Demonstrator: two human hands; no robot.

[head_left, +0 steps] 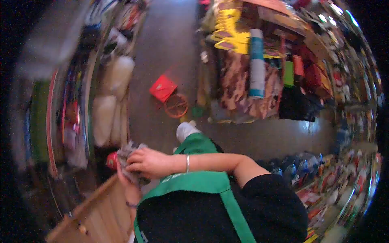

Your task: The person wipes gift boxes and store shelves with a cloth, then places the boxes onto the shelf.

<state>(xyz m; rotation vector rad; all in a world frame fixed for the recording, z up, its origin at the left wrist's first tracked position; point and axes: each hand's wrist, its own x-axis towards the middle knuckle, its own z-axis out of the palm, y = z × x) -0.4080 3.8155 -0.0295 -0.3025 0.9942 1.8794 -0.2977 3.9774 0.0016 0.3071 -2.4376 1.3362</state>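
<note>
My right hand (146, 163) has its fingers curled over a crumpled grey cloth (130, 153), and a bracelet circles that wrist. Below and to its left, my left hand (129, 184) supports the bundle from the other side, its fingers mostly hidden by the cloth. A rounded red object (112, 160) sticks out at the left of the cloth, against my left fingers. Motion blur and the cloth hide what kind of thing it is. Both hands are close together in front of my green apron (194, 183).
A red box (163, 88) and an orange round frame (176, 106) stand on the aisle floor (162, 44). Shelves with pale sacks (104, 117) line the left. Packed goods and a white-and-teal roll (256, 65) are on the right. A wooden crate (101, 210) is at lower left.
</note>
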